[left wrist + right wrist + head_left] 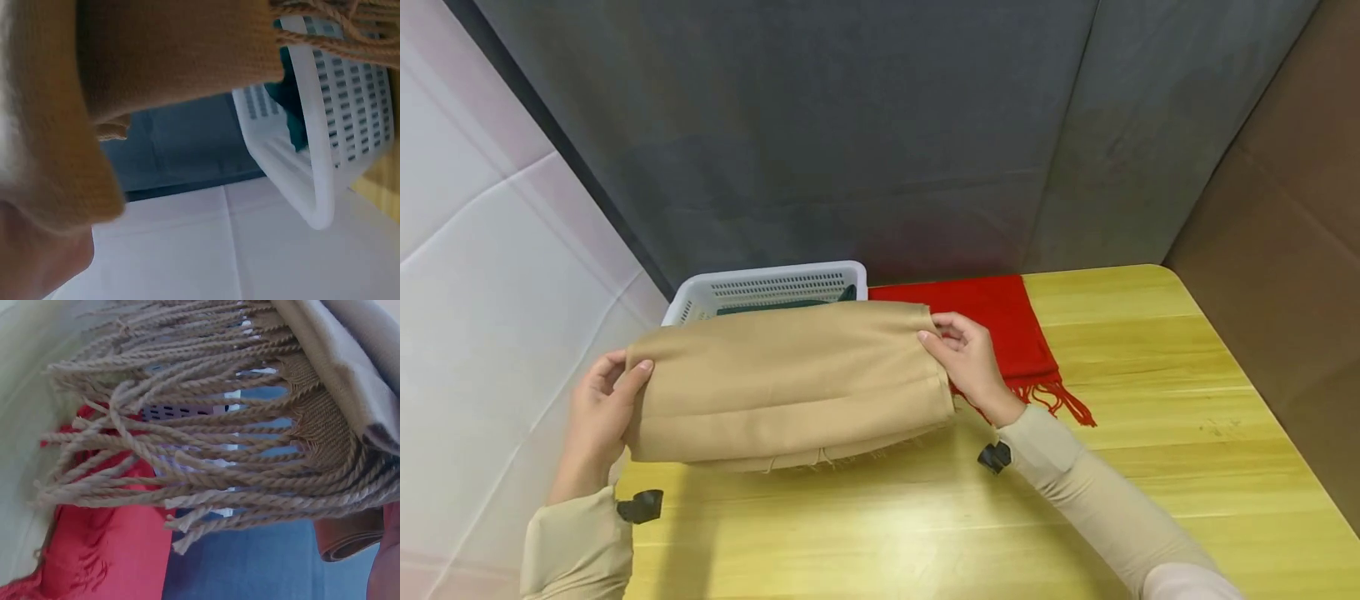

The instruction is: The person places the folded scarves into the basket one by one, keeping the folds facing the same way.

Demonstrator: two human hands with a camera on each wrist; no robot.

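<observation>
A folded beige scarf [790, 375] is held up over the table, in front of a white basket [322, 162]. My left hand [598, 417] pinches its left end, thumb on the near face. At the opposite end my right hand [972, 358] grips the edge between thumb and fingers. Twisted fringe [187, 456] hangs from the scarf in the right wrist view. Inside the basket lies dark green cloth [782, 306], mostly hidden behind the scarf in the head view.
A red fringed scarf [988, 321] lies flat to the right of the basket on the wooden table [1150, 400]. Grey panels [850, 125] rise behind, a white wall [497, 250] on the left and a brown one [1292, 217] on the right.
</observation>
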